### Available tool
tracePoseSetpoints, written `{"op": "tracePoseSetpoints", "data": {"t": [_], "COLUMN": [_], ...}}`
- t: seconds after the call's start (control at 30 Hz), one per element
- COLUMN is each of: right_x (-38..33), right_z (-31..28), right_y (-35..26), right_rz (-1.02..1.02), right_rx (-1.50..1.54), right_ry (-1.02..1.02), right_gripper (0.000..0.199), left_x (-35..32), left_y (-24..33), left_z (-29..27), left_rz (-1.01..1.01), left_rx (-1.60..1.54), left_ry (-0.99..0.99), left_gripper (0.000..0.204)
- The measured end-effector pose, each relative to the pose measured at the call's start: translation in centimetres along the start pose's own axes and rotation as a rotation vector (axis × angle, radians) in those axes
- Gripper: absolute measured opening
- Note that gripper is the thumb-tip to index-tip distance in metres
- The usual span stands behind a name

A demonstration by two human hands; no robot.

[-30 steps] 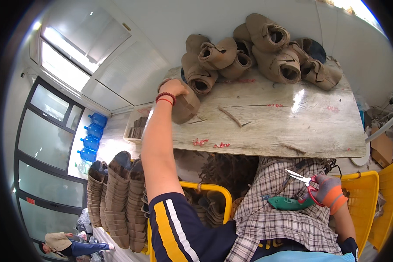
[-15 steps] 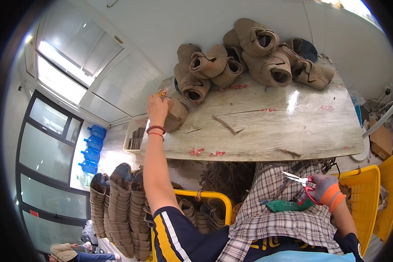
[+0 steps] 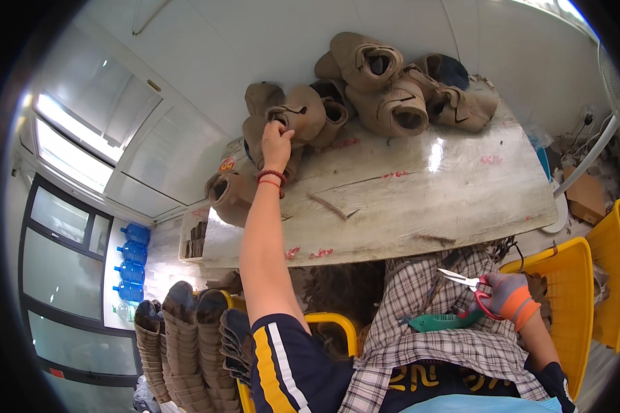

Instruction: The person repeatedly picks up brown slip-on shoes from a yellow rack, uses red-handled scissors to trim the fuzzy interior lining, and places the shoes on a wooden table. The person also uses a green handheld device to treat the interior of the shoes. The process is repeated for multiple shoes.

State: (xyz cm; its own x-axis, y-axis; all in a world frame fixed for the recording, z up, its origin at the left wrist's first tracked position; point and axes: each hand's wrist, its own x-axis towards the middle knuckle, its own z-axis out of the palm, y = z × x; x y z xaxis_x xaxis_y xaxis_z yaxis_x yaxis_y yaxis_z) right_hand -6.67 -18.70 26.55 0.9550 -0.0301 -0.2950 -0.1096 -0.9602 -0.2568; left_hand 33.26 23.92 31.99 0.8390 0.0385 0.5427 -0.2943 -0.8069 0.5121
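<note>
My left hand (image 3: 276,140) reaches far over the worn wooden table (image 3: 406,206) and grips a brown shoe upper (image 3: 303,113) in the pile at the back. More brown shoe uppers (image 3: 386,82) are heaped along the far edge. One separate upper (image 3: 231,196) lies near the table's left end. My right hand (image 3: 508,297), in a grey and orange glove, rests over my lap and holds red-handled scissors (image 3: 470,283) with the blades pointing left. A green object (image 3: 441,321) lies on my checked apron.
A stack of nested brown uppers (image 3: 186,337) stands at my lower left beside a yellow crate (image 3: 324,323). Another yellow crate (image 3: 565,303) is at my right. Blue water bottles (image 3: 132,255) line the glass wall on the left. A small box (image 3: 196,237) sits at the table's left end.
My left hand let go of the upper near the table's left end and moved farther back onto the pile. The right hand with the scissors stayed put.
</note>
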Motion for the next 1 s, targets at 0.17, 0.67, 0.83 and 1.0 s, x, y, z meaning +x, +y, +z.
{"op": "tracePoseSetpoints", "data": {"t": [0.17, 0.67, 0.83, 1.0], "right_x": [-0.4, -2.4, -1.0, 1.1], "right_z": [0.6, -2.8, -0.8, 1.5], "right_y": [0.6, -0.7, -2.8, -4.4], "right_rz": [-0.105, -0.486, -0.552, -0.593], "right_rx": [0.088, 0.107, -0.069, -0.114], "right_ry": [0.182, 0.382, 0.118, 0.042], "right_gripper": [0.029, 0.036, 0.036, 0.034], "left_x": [-5.0, -40.3, -43.5, -44.3], "left_y": [0.0, 8.4, 7.8, 5.9], "left_z": [-7.0, -7.6, -6.3, -6.2], "left_rz": [-0.269, -1.091, -1.111, -1.119], "left_rx": [-0.643, -1.803, -1.624, -1.687], "left_ry": [0.033, -0.377, -0.450, -0.587], "left_gripper": [0.023, 0.024, 0.033, 0.040]}}
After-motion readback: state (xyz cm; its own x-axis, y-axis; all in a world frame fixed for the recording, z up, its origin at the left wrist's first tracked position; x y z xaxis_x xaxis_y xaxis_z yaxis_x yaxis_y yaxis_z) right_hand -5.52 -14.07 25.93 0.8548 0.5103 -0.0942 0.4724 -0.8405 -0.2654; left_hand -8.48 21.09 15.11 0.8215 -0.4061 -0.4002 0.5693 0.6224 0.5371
